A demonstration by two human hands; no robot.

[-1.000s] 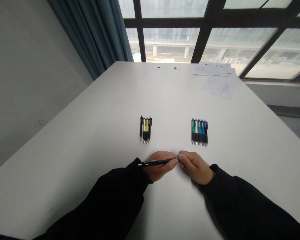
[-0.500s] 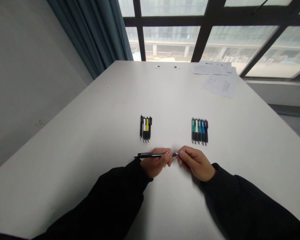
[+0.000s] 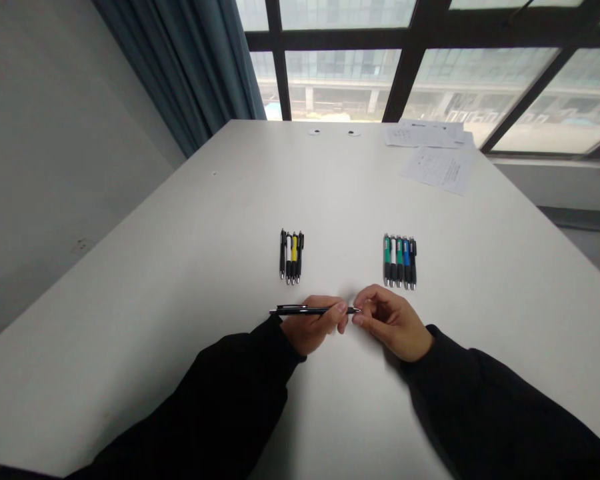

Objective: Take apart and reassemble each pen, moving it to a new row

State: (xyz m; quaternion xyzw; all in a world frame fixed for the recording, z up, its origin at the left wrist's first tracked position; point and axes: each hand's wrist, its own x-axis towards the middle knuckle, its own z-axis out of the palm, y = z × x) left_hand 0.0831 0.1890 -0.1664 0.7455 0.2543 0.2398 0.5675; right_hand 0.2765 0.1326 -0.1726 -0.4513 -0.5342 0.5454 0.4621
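My left hand (image 3: 313, 325) is closed around a black ballpoint pen (image 3: 295, 310), which lies level across the fingers with its silver tip pointing right. At that tip is my right hand (image 3: 393, 322), its thumb and index finger spread apart on either side of the metal end. Whether a fingertip still brushes the tip is hard to make out. Beyond my left hand lies a row of pens (image 3: 294, 257), black, white and yellow, side by side with tips toward me. A second row of pens (image 3: 399, 262), green, white, blue and dark, lies beyond my right hand.
The white table (image 3: 340, 200) stretches toward the window. Printed paper sheets (image 3: 440, 167) lie at its far right corner. Two oval markings with dark spots sit near the far edge. A blue curtain (image 3: 190, 67) hangs at the back left beside a grey wall.
My right thumb and index finger have parted from their pinch on the pen's tip, so the tip now shows between them. My left hand and the pen have barely shifted.
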